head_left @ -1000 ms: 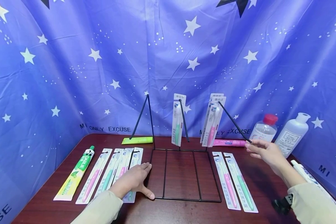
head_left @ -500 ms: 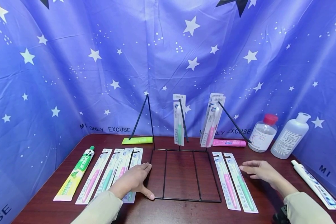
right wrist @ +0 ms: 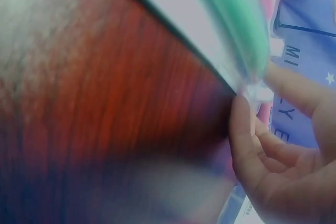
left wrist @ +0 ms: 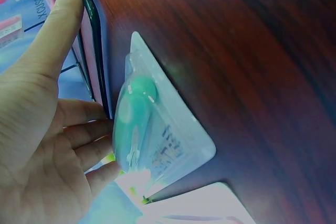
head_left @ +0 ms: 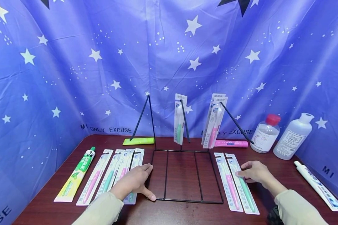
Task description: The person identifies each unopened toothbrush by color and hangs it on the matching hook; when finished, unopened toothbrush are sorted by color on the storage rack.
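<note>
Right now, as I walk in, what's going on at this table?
Someone's right hand pinches the edge of a green-handled toothbrush pack lying on the table, beside a pink-handled pack. Their left hand rests against the left side of a black wire rack. One toothbrush pack hangs on the middle hook and two packs on the right hook; four more packs lie left of the rack.

Black wire rack [head_left: 166, 175]. Behind rack: blue-violet curtain [head_left: 138, 62], white stars. Under rack: reddish-brown wood-grain table [head_left: 197, 214]. Right of rack: pink-handled toothbrush [head_left: 232, 192], green-handled toothbrush [head_left: 246, 193]. Left of rack: green-yellow toothpaste tube [head_left: 75, 176].
</note>
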The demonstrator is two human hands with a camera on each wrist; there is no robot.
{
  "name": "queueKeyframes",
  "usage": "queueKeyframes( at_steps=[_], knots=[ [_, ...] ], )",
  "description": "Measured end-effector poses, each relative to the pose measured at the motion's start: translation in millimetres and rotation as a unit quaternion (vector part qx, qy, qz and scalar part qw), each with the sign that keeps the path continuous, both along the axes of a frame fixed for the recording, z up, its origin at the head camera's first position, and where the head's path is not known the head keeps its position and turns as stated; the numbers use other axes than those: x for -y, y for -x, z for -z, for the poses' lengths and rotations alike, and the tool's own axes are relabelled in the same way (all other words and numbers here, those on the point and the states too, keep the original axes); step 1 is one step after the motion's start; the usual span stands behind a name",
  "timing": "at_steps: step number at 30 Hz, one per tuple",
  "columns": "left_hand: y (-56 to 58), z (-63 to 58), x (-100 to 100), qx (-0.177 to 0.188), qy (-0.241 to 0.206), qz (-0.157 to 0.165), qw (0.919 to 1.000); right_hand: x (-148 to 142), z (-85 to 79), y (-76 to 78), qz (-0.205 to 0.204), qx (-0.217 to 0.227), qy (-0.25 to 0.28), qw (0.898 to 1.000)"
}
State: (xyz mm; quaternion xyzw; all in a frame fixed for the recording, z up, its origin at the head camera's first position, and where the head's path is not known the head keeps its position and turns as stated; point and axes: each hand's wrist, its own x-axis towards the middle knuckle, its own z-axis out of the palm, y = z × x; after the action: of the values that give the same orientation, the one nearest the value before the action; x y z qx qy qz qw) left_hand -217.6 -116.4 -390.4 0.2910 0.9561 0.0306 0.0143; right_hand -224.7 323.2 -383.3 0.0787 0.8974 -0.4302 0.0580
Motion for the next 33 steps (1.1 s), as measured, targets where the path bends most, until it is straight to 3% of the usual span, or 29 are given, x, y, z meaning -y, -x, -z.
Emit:
queueKeyframes(
  at_steps=[4, 11, 19, 33],
  knots=[
    [0.0, 0.0, -0.2, 0.0, -0.001, 0.001, 1.0, -0.1, -0.4, 0.2, 0.014, 0.011, 0.013, 1.0],
    [-0.1, 0.0, -0.6, -0.001, 0.001, -0.001, 1.0, -2.4, -1.4, 1.0, 0.015, 0.017, -0.026, 0.999],
    [-0.1, -0.8, -0.8, -0.008, 0.004, 0.005, 1.0, -6.6, -2.2, 1.4, -0.009, 0.047, 0.041, 0.998],
    [-0.4, -1.5, -1.2, 0.013, 0.01, -0.011, 0.9998, -24.2, 2.3, 0.3, -0.034, 0.047, 0.088, 0.994]
  ],
)
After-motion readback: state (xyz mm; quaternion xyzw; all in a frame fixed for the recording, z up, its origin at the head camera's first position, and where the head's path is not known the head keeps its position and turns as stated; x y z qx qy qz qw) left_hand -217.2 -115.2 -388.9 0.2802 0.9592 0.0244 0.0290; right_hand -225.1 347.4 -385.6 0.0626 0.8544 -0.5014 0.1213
